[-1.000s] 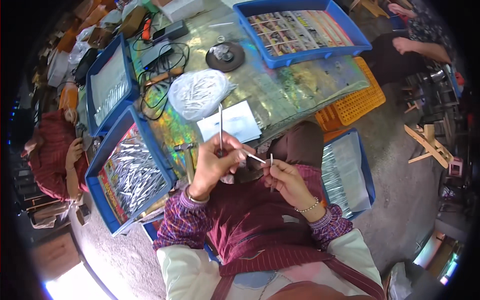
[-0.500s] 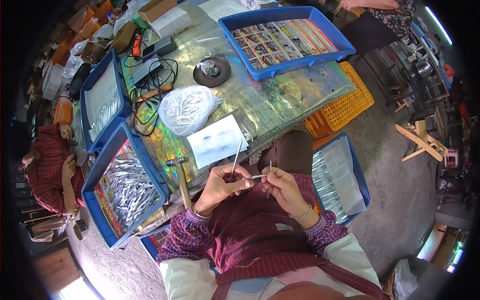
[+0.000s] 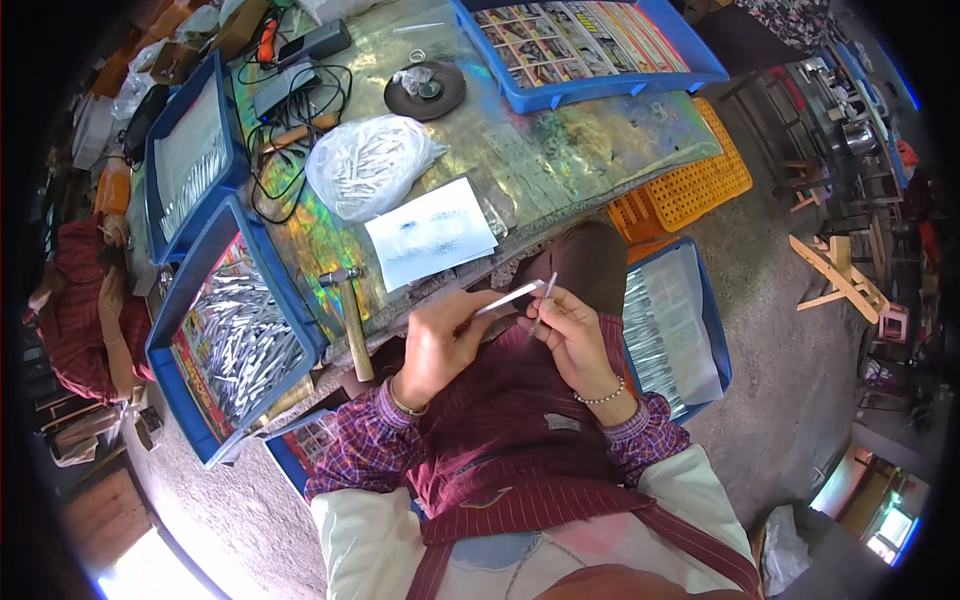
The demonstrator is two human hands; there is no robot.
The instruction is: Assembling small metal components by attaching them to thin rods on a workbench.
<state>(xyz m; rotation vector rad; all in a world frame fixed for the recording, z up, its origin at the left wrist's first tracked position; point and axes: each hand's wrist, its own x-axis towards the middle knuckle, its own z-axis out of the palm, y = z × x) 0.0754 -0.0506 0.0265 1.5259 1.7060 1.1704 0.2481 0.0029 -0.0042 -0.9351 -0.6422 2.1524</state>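
Observation:
In front of my lap, my left hand [image 3: 442,342] is closed on a slim whitish strip [image 3: 512,296], which points up and right toward my other hand. My right hand [image 3: 572,328] pinches a thin grey metal rod [image 3: 544,303], held steeply across the far tip of that strip. The two meet or nearly meet near the right fingertips; contact is too small to tell. Beyond my hands, smudged white paper sheets [image 3: 430,235] lie at the table's edge. A hammer [image 3: 352,320] rests left of them, its handle jutting past the edge.
A clear bag of slim white pieces [image 3: 368,165] and a dark round dish [image 3: 425,92] sit on the table [image 3: 560,160]. Blue trays of silvery sticks stand left [image 3: 310,335] and right [image 3: 722,345]. Black cables [image 3: 345,85] tangle behind. Another person [image 3: 85,320] works at far left.
My left hand has turned, and the whitish strip now shows longer and angled upward. The thin rod that stuck up from my left hand no longer shows. The view has shifted, moving the table up.

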